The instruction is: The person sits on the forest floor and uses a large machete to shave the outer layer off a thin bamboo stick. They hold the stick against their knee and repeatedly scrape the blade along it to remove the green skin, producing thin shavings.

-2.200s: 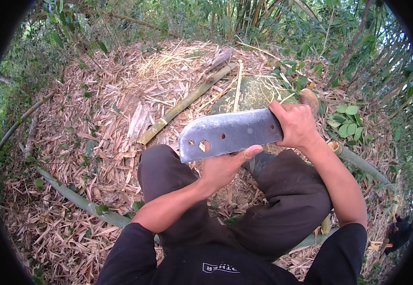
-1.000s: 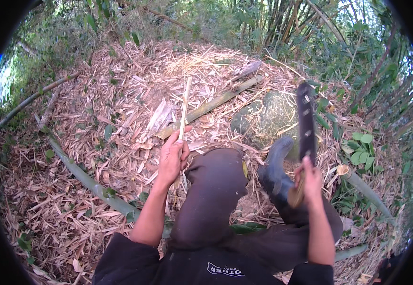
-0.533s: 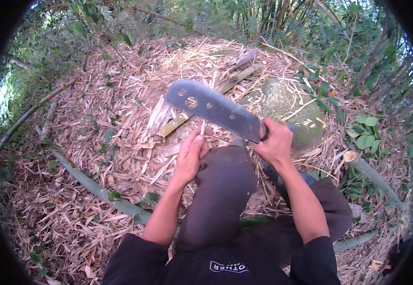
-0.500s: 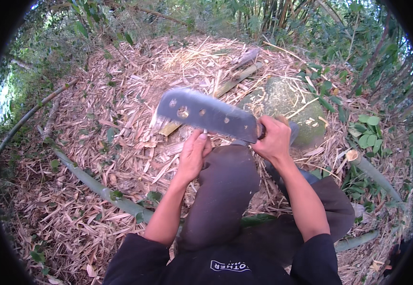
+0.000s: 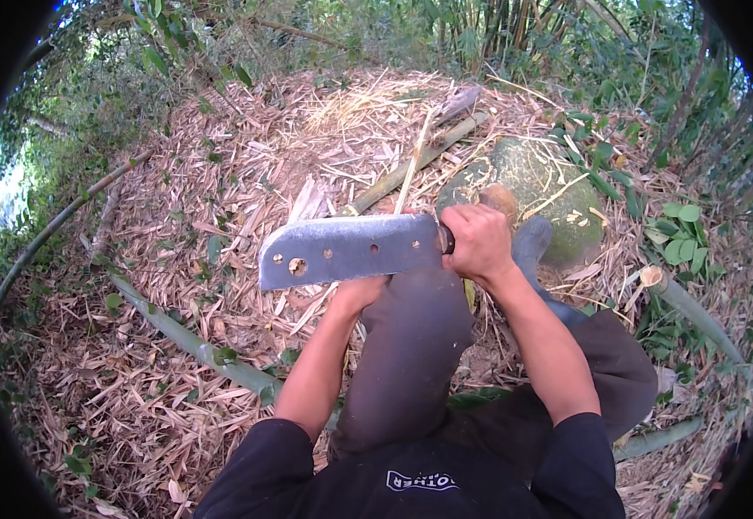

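Dry bamboo leaves (image 5: 177,259) carpet the sloping ground, with a green bamboo pole (image 5: 188,337) lying to the left of the cleaver (image 5: 350,249). Just below the broad, hole-punched blade, the left hand (image 5: 361,292) reaches under it; its grip is hidden, so I cannot tell how it stands. A thin bamboo strip (image 5: 413,166) rises behind the cleaver. At the blade's right end the right hand (image 5: 478,242) clenches the handle. Likely hazard: fingers under the edge could be cut if it drops or glances off.
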The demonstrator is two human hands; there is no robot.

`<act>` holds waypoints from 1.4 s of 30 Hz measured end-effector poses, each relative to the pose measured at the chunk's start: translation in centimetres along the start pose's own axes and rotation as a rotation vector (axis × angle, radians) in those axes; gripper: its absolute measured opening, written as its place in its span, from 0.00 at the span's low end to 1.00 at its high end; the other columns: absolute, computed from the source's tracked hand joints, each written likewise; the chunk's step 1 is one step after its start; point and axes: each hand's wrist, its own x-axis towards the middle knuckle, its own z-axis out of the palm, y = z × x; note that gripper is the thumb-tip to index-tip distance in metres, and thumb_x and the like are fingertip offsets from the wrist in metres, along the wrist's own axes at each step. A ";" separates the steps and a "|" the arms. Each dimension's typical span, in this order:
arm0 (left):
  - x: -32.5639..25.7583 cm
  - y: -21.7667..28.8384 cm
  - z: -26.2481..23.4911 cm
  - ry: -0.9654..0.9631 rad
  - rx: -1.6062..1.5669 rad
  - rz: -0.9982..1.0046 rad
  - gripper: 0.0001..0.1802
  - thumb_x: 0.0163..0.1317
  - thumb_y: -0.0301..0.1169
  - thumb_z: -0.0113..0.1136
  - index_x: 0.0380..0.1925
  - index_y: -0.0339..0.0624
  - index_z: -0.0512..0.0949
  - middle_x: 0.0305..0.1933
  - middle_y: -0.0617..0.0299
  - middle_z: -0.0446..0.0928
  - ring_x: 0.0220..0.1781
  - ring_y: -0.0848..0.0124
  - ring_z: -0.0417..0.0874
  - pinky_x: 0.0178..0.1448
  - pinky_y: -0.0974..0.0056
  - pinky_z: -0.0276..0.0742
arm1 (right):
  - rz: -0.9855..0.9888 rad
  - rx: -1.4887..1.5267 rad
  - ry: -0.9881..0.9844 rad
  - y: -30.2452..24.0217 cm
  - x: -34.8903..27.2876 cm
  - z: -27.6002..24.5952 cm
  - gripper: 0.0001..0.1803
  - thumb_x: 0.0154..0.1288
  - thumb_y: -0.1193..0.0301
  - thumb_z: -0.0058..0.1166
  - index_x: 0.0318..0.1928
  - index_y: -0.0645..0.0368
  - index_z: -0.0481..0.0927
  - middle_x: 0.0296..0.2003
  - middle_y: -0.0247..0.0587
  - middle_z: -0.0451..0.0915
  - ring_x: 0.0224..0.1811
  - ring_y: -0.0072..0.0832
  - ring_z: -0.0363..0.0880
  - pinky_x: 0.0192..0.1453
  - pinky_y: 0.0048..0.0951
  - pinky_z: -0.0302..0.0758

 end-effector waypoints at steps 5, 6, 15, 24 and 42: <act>-2.0 -1.5 -0.1 0.059 0.198 0.103 0.20 0.66 0.25 0.51 0.58 0.34 0.73 0.49 0.40 0.79 0.52 0.45 0.79 0.55 0.48 0.72 | 0.046 0.001 -0.017 0.7 -0.9 0.3 0.17 0.34 0.66 0.66 0.27 0.55 0.74 0.26 0.40 0.79 0.32 0.40 0.81 0.37 0.39 0.77; -2.3 -0.6 -0.5 0.018 -0.001 -0.053 0.21 0.67 0.25 0.51 0.59 0.34 0.72 0.49 0.40 0.79 0.51 0.45 0.79 0.55 0.49 0.72 | 0.055 0.008 -0.048 0.7 -0.8 0.4 0.17 0.34 0.66 0.67 0.27 0.55 0.74 0.26 0.40 0.79 0.32 0.40 0.81 0.37 0.39 0.77; -5.1 2.5 -1.3 0.067 -0.106 -0.152 0.15 0.73 0.32 0.45 0.46 0.31 0.75 0.29 0.54 0.76 0.31 0.67 0.73 0.40 0.59 0.72 | -0.064 0.053 0.049 1.1 0.3 0.1 0.13 0.36 0.69 0.60 0.26 0.56 0.74 0.24 0.43 0.77 0.29 0.44 0.79 0.34 0.40 0.74; -14.9 3.4 -2.3 0.003 -0.191 -0.303 0.14 0.73 0.29 0.47 0.53 0.34 0.74 0.23 0.49 0.74 0.23 0.59 0.77 0.31 0.57 0.70 | 0.285 0.064 0.096 1.1 -3.6 3.3 0.16 0.36 0.67 0.66 0.26 0.57 0.73 0.24 0.42 0.79 0.28 0.42 0.81 0.32 0.41 0.74; -10.5 -0.2 -2.7 -0.014 -0.094 -0.045 0.21 0.72 0.29 0.47 0.62 0.33 0.70 0.33 0.40 0.80 0.32 0.53 0.83 0.40 0.59 0.77 | 0.135 0.066 0.062 1.1 -1.3 3.3 0.14 0.38 0.68 0.64 0.28 0.56 0.76 0.25 0.41 0.80 0.30 0.41 0.82 0.34 0.39 0.77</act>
